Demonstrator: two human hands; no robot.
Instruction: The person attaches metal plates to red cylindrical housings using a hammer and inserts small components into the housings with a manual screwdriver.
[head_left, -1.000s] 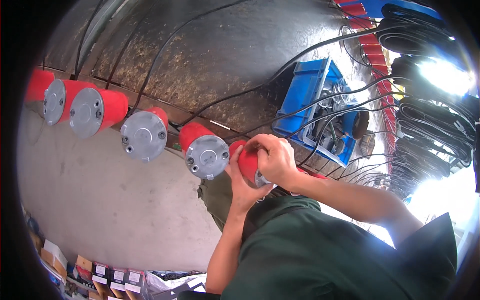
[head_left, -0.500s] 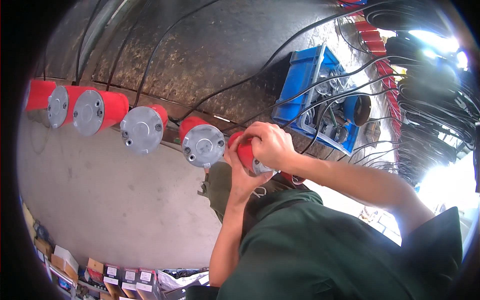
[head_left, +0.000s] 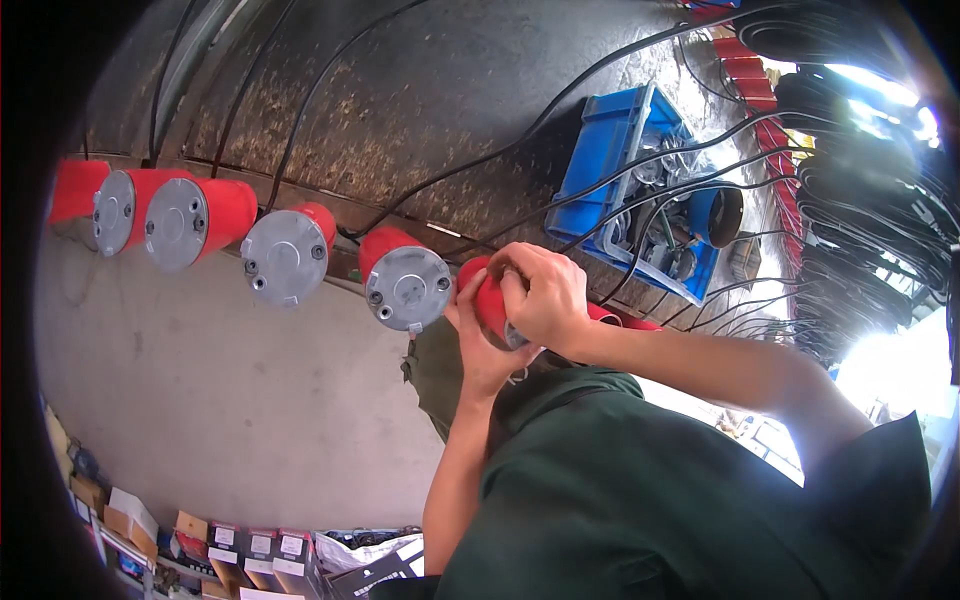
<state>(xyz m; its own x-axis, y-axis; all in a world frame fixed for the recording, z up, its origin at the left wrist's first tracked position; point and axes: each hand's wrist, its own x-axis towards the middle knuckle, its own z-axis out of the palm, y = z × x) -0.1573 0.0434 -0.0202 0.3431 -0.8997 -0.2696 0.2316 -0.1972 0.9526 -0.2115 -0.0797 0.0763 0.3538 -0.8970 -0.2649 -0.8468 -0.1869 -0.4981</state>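
Grip, right: right hand (head_left: 545, 297) wrapped over the top of a red cylindrical motor (head_left: 488, 300), fingers curled tight on its body.
Grip, left: left hand (head_left: 480, 350) cups the same motor from below, palm closed against it.
Motor in hand: sits at the right end of the row along the counter's far edge, grey end face mostly hidden by the hands.
Row: four more red motors with grey end caps to its left, nearest one (head_left: 405, 283) just beside the hands, next (head_left: 288, 253) further left; black cables (head_left: 300, 110) run from them up over the dark floor.
Counter: pale grey top (head_left: 200, 400).
Blue crate (head_left: 620, 180): on the floor beyond the hands, holds loose metal parts.
Cardboard boxes (head_left: 240, 545): past the counter's near edge.
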